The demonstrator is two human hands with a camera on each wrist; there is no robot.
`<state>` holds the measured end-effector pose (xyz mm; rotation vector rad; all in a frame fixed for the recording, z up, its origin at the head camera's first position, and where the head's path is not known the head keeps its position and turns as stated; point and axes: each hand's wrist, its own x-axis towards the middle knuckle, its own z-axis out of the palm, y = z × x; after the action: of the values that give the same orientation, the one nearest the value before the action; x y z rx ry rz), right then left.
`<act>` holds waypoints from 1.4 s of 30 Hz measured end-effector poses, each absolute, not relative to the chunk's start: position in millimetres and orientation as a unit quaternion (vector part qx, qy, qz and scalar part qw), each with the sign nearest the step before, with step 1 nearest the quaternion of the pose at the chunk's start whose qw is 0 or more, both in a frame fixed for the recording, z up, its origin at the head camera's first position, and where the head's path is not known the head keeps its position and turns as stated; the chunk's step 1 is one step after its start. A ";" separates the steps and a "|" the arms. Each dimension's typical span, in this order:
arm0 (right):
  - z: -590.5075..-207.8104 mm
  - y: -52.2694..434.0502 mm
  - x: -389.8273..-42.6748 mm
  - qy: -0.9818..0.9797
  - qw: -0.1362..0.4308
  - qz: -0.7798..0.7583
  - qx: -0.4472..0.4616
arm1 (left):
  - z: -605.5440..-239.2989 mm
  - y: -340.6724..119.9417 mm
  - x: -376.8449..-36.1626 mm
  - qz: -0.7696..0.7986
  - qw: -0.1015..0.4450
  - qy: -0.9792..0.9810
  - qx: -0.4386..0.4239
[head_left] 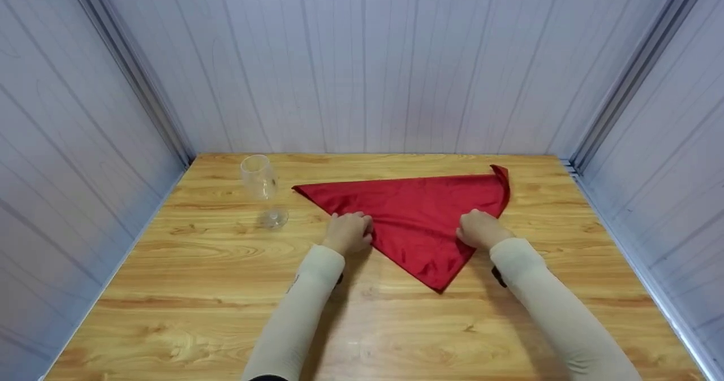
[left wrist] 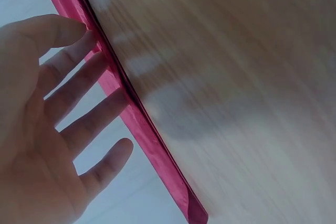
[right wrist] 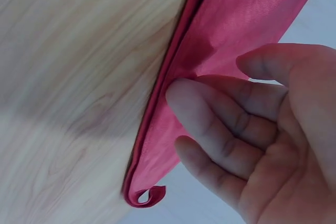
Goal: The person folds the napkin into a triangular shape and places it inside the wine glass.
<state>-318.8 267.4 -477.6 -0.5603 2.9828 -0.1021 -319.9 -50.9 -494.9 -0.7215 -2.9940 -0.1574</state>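
Observation:
A red cloth (head_left: 418, 206) with a slight sheen lies on the wooden table, folded into a triangle whose point faces me. Its far right corner curls up. At the cloth's left slanting edge is my left hand (head_left: 348, 232); the left wrist view shows its fingers (left wrist: 86, 127) spread and lightly bent, tips against the red edge. My right hand (head_left: 481, 229) is over the right slanting edge. In the right wrist view its fingers (right wrist: 220, 124) are loosely bent at the cloth, with the thumb apart from them. Neither hand visibly pinches the fabric.
A clear stemmed glass (head_left: 259, 178) stands upright on the table left of the cloth, beyond my left hand. White panelled walls (head_left: 362, 64) rise behind the table (head_left: 186, 290) and along both sides.

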 end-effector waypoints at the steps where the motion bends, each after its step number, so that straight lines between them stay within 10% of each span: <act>1: -477.0 265.8 -318.3 0.980 0.053 -0.036 -0.186 | -494.6 -52.0 -320.2 -0.048 0.030 -0.972 -0.230; 22: -469.8 258.2 -316.5 0.977 0.088 -0.079 -0.179 | -490.0 -50.2 -313.1 0.012 -0.033 -0.985 -0.166; 36: -492.1 286.2 -333.4 0.980 -0.045 -0.078 -0.175 | -492.3 -47.0 -305.8 0.008 -0.034 -0.986 -0.165; 42: -493.8 317.9 -337.9 0.992 0.007 -0.067 -0.103 | -491.5 -45.4 -308.2 0.002 -0.049 -0.985 -0.167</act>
<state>-337.9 317.9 -493.8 -0.3223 3.1040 -0.2080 -308.2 -45.4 -491.5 -0.5402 -3.1949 0.0070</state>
